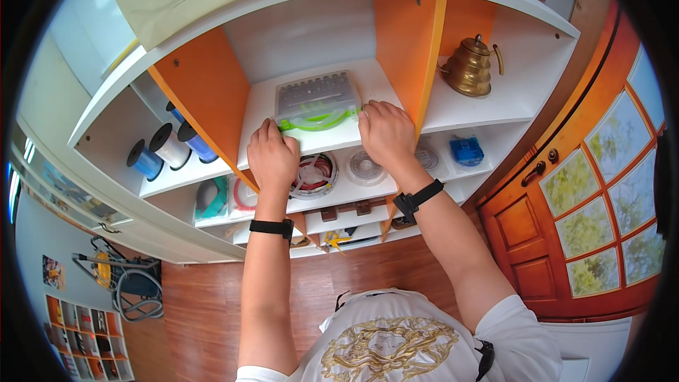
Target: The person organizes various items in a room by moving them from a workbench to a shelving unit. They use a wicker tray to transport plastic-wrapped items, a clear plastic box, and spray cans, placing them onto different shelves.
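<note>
Fingers (pixel 268 128) of the left hand (pixel 274 160) and right hand (pixel 388 131) curl, any pinch unclear, at the front corners of a closed green-handled plastic case (pixel 318 92) resting unlifted on the shelf (pixel 373 79).

open room above the clear case (pixel 318 93), bare white shelf (pixel 260 105) to its left, left divider (pixel 201 92) and right divider (pixel 404 42) as walls, right hand (pixel 387 133) in near-right gap

The left grip (pixel 274 158) and right grip (pixel 387 133) flank a green-edged case (pixel 317 95) on the shelf (pixel 373 79).
</note>
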Demonstrator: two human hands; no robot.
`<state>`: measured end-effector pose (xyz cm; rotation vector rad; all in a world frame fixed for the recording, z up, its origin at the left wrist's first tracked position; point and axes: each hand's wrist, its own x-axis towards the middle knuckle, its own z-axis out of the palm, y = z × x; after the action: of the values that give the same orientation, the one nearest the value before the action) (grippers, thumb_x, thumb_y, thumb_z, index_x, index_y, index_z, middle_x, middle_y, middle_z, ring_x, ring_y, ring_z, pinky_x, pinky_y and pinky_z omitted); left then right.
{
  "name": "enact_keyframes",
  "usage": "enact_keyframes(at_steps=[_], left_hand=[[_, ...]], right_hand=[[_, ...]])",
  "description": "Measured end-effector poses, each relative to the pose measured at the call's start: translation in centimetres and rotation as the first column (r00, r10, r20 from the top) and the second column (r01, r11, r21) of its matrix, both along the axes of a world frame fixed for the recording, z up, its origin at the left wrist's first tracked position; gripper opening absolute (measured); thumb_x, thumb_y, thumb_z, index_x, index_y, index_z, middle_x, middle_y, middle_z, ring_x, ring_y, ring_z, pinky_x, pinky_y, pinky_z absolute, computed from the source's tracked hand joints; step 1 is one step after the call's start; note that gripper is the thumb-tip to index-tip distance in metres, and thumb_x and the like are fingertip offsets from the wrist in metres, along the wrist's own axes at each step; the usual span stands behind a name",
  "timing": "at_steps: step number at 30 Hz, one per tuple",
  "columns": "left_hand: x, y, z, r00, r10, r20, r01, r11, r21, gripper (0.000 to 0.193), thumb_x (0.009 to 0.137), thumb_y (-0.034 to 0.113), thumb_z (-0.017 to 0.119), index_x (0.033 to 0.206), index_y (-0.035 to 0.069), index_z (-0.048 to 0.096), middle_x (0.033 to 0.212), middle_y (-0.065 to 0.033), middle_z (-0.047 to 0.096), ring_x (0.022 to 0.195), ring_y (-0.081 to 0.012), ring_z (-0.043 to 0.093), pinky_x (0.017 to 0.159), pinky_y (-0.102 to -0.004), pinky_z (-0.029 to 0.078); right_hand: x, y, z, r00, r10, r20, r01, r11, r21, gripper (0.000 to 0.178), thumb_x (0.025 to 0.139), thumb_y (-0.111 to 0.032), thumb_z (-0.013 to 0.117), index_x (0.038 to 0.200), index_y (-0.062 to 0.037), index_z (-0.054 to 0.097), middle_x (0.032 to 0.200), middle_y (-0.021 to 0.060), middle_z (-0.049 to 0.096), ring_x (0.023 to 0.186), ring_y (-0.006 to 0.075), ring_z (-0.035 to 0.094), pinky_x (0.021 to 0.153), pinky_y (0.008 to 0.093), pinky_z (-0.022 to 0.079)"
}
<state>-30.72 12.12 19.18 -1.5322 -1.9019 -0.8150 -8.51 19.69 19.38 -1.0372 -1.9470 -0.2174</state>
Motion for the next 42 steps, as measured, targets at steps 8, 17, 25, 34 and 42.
enact_keyframes(at_steps=[8, 17, 25, 34, 42], left_hand=[[1.1, -2.6, -0.9, 0.998, -0.055, -0.042, 0.058, 0.994, 0.091, 0.038, 0.092, 0.023, 0.052, 0.119, -0.003, 0.059, 0.124, -0.0173, 0.061, 0.118, -0.0338, 0.053, 0.101, -0.0455, 0.038], [1.5, -5.7, -2.2, 0.995, -0.095, -0.021, 0.096, 0.995, 0.035, 0.057, 0.08, 0.017, 0.065, 0.131, 0.0, 0.046, 0.135, -0.0166, 0.05, 0.129, -0.0347, 0.042, 0.111, -0.0507, 0.028], [0.9, -5.9, -2.3, 0.991, -0.134, -0.002, 0.134, 0.991, 0.024, 0.062, 0.074, 0.011, 0.063, 0.133, 0.0, 0.045, 0.136, -0.0161, 0.048, 0.131, -0.0344, 0.041, 0.113, -0.0507, 0.026], [-0.2, -6.4, -2.2, 0.975, -0.219, -0.023, 0.219, 0.975, 0.03, 0.058, 0.074, 0.009, 0.061, 0.13, 0.0, 0.049, 0.134, -0.016, 0.05, 0.128, -0.0339, 0.043, 0.112, -0.0494, 0.029], [-0.5, -5.7, -0.9, 0.962, -0.272, 0.034, 0.267, 0.957, 0.111, 0.038, 0.077, 0.012, 0.062, 0.113, -0.001, 0.06, 0.118, -0.0153, 0.061, 0.112, -0.0343, 0.054, 0.098, -0.0466, 0.041]], right_hand=[[0.9, -1.4, -2.0, 0.999, -0.03, 0.012, 0.028, 0.992, 0.121, 0.036, 0.089, -0.024, 0.057, 0.111, 0.0038, 0.064, 0.114, 0.0154, 0.065, 0.111, 0.0294, 0.057, 0.099, 0.0425, 0.039], [1.9, -5.2, -4.0, 0.995, -0.082, 0.051, 0.08, 0.996, 0.026, 0.055, 0.082, -0.016, 0.064, 0.131, 0.0025, 0.048, 0.136, 0.0177, 0.048, 0.131, 0.0347, 0.04, 0.114, 0.0488, 0.027], [1.6, -6.8, -4.3, 0.991, -0.124, 0.039, 0.125, 0.992, -0.025, 0.065, 0.077, -0.008, 0.065, 0.137, 0.0011, 0.042, 0.142, 0.0168, 0.043, 0.137, 0.0364, 0.034, 0.114, 0.0456, 0.03], [0.3, -6.4, -4.8, 0.98, -0.196, -0.039, 0.197, 0.98, 0.009, 0.056, 0.077, -0.007, 0.063, 0.13, 0.0028, 0.047, 0.135, 0.0185, 0.047, 0.133, 0.0386, 0.038, 0.11, 0.048, 0.033], [0.6, -6.3, -2.9, 0.967, -0.256, 0.01, 0.255, 0.965, 0.068, 0.036, 0.08, -0.013, 0.06, 0.113, 0.001, 0.06, 0.12, 0.0157, 0.059, 0.118, 0.0338, 0.051, 0.097, 0.0456, 0.041]])
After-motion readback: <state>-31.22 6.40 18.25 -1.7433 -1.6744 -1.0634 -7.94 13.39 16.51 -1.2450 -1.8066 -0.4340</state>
